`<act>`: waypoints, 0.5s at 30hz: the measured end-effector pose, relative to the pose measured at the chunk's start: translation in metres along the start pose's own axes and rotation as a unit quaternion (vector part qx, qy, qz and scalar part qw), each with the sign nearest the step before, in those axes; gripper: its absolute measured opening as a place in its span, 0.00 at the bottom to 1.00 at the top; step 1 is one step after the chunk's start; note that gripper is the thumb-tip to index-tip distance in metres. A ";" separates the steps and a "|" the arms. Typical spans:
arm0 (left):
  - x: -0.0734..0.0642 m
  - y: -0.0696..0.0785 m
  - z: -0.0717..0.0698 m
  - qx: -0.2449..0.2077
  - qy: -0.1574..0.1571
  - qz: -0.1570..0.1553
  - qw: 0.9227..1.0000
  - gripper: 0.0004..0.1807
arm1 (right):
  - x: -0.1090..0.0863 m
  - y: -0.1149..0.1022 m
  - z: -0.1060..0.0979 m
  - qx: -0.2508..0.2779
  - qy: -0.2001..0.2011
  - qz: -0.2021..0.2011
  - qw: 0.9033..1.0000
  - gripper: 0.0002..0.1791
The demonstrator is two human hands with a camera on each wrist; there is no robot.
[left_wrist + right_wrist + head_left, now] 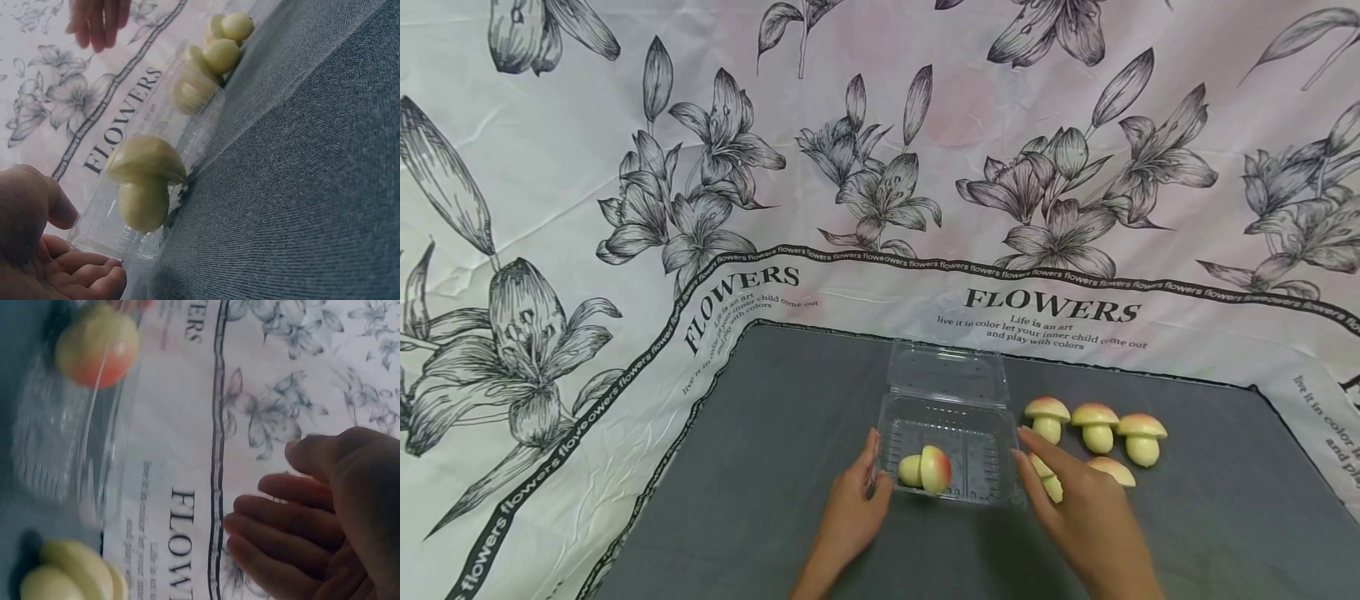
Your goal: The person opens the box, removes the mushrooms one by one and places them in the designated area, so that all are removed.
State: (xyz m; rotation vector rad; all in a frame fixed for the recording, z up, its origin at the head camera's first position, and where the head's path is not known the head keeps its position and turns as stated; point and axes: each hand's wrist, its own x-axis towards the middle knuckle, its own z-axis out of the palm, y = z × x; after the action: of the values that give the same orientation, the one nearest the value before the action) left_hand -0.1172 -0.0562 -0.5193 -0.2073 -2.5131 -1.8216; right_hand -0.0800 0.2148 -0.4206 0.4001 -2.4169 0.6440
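Observation:
A clear plastic clamshell box lies on the dark cloth with its lid folded back. Inside, toward the left, a yellow mushroom-shaped piece with a reddish cap rests on its side. My left hand holds the box's left edge; in the left wrist view, thumb and curled fingers meet around its corner. At the box's right side is my right hand, whose fingers extend with nothing between them in the right wrist view. It partly covers two more mushroom-shaped pieces, one beside the box and another farther right.
Three mushroom-shaped pieces stand in a row behind my right hand: one near the box, a middle one and a right one. A white cloth printed with flowers and lettering borders the dark surface and rises behind it.

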 end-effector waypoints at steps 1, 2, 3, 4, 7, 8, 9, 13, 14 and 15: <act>0.000 0.000 0.000 -0.001 -0.001 0.000 1.000 0.37 | 0.001 -0.003 0.002 -0.003 -0.001 0.001 1.000 0.22; 0.000 0.000 0.001 -0.002 -0.002 0.001 1.000 0.37 | 0.002 -0.006 0.004 -0.005 -0.003 0.002 1.000 0.22; -0.001 0.000 0.001 -0.003 -0.002 0.001 1.000 0.37 | 0.002 -0.010 0.006 -0.007 -0.010 0.009 1.000 0.21; -0.001 -0.001 0.001 -0.003 -0.002 0.001 1.000 0.37 | 0.002 -0.013 0.009 -0.009 -0.017 0.014 1.000 0.20; -0.002 -0.001 0.002 -0.001 0.000 0.006 1.000 0.37 | 0.003 -0.022 0.017 -0.014 -0.059 0.047 0.997 0.18; -0.002 -0.001 0.002 0.000 0.000 0.007 1.000 0.37 | 0.003 -0.025 0.020 -0.017 -0.072 0.057 0.996 0.18; -0.002 -0.001 0.002 0.001 0.002 0.010 1.000 0.37 | 0.003 -0.027 0.023 -0.020 -0.085 0.069 0.994 0.18; -0.002 0.001 0.000 0.008 0.004 0.013 1.000 0.37 | 0.003 -0.037 0.038 -0.023 -0.123 0.095 0.988 0.17; -0.002 0.001 0.000 0.010 0.004 0.014 1.000 0.37 | 0.003 -0.039 0.043 -0.025 -0.125 0.097 0.987 0.17; -0.002 0.001 0.000 0.012 0.005 0.015 1.000 0.37 | 0.003 -0.041 0.047 -0.027 -0.131 0.103 0.986 0.16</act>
State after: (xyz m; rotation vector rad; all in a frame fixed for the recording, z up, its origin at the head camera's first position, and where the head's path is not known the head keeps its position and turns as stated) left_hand -0.1149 -0.0561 -0.5184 -0.2339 -2.5097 -1.7775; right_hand -0.0869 0.1549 -0.4374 0.2245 -2.7466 0.6465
